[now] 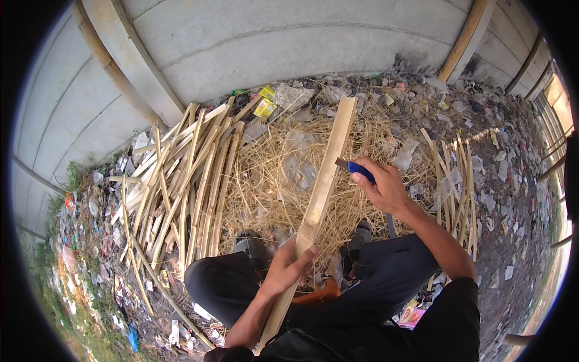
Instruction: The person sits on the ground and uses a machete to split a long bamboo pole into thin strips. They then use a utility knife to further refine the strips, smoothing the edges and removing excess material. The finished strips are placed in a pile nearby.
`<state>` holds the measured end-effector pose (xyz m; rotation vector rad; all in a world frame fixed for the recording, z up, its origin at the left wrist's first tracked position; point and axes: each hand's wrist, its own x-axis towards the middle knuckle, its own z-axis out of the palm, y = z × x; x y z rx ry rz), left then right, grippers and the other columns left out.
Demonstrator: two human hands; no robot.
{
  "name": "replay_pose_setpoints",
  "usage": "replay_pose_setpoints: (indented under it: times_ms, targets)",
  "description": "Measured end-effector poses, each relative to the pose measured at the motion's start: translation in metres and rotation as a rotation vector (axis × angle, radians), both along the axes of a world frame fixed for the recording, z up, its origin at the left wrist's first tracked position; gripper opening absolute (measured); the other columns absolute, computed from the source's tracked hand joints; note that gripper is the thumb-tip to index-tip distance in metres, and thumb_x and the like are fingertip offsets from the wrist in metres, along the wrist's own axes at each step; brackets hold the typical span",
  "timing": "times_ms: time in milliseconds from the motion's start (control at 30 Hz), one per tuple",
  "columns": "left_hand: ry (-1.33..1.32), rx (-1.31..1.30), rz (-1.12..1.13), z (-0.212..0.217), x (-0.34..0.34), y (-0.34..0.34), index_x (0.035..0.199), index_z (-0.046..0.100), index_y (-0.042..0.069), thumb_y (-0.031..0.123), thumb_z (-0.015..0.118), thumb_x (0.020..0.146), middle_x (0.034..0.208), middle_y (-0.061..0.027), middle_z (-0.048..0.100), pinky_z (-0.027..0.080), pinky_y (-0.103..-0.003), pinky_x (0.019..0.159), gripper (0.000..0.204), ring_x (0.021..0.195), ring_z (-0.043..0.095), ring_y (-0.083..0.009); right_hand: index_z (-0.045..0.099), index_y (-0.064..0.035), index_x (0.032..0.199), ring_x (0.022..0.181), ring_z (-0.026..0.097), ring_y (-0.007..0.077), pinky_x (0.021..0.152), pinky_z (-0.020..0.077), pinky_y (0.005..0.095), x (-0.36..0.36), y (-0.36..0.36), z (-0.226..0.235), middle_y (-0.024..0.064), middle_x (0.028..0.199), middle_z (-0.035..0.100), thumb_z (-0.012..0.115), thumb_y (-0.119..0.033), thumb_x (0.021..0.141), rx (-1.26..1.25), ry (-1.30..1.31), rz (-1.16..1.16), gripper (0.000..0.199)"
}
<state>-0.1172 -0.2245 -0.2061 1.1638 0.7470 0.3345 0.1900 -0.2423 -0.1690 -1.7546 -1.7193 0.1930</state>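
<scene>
A long split bamboo strip [322,187] slants from my lap up and away toward the wall, its hollow inner face showing. My left hand [287,266] is closed around its lower part, above my thighs. In my right hand [382,186] is a utility knife [362,171] with a blue handle, gripped by closed fingers. Its short blade points left, at the strip's right edge; whether it touches the bamboo I cannot tell. Thin straw-like bamboo shavings [259,181] lie heaped on the ground below and beyond the strip.
Many split bamboo strips [181,187] are piled to the left, and thinner strips [455,193] lie to the right. A grey panel wall [301,48] with posts runs along the far side. Litter [506,199] covers the ground around. Between my feet shows something orange [319,294].
</scene>
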Motion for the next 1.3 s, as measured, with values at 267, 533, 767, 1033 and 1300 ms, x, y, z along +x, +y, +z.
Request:
replay_pose_setpoints:
  times_ms: [267,533,767,1033,1300]
  targets:
    - [-0.189,-0.167,0.038,-0.020,-0.007,0.018,0.096,0.047,0.008,0.035,0.054,0.101,0.058,-0.0018,0.046,0.037,-0.026,0.042,0.028,0.043,0.043,-0.0127,0.067,-0.0090,0.114,0.068,0.074,0.0261,0.059,0.0590,0.0377,-0.043,-0.010,-0.013,0.0092,0.093,0.075,0.066,-0.039,0.102,0.024,-0.154,0.375,0.033]
    - [-0.177,-0.129,-0.018,-0.013,0.001,0.011,0.094,0.047,0.011,0.029,0.061,0.103,0.067,0.0040,0.043,0.031,-0.023,0.043,0.024,0.047,0.039,-0.0066,0.068,-0.0103,0.108,0.062,0.072,0.0248,0.051,0.0551,0.0353,-0.066,-0.005,-0.013,0.0062,0.086,0.075,0.066,-0.042,0.100,0.046,-0.170,0.406,0.033]
    - [-0.086,-0.038,0.052,-0.017,0.010,0.008,0.091,0.046,0.013,0.013,0.062,0.104,0.073,0.0078,0.040,0.029,-0.024,0.051,0.020,0.060,0.039,-0.0031,0.071,-0.0123,0.106,0.060,0.070,0.0249,0.051,0.0542,0.0367,-0.068,-0.003,-0.011,0.0065,0.085,0.075,0.067,-0.042,0.100,0.014,-0.147,0.359,0.031]
    - [0.010,0.151,-0.004,-0.021,0.003,0.006,0.091,0.049,0.010,0.014,0.063,0.101,0.080,0.0061,0.044,0.035,-0.027,0.060,0.017,0.070,0.041,-0.0055,0.072,-0.0091,0.110,0.061,0.070,0.0272,0.054,0.0543,0.0375,-0.052,0.001,-0.007,0.0095,0.080,0.073,0.066,-0.041,0.101,-0.032,-0.091,0.259,0.033]
    - [0.071,0.116,-0.111,-0.026,-0.009,-0.005,0.091,0.052,0.008,0.014,0.067,0.097,0.080,0.0053,0.045,0.037,-0.029,0.065,0.016,0.075,0.043,-0.0071,0.069,-0.0071,0.111,0.052,0.059,0.0257,0.052,0.0439,0.0406,0.022,0.017,-0.012,0.0100,0.067,0.064,0.057,-0.040,0.107,-0.024,0.004,-0.080,0.035]
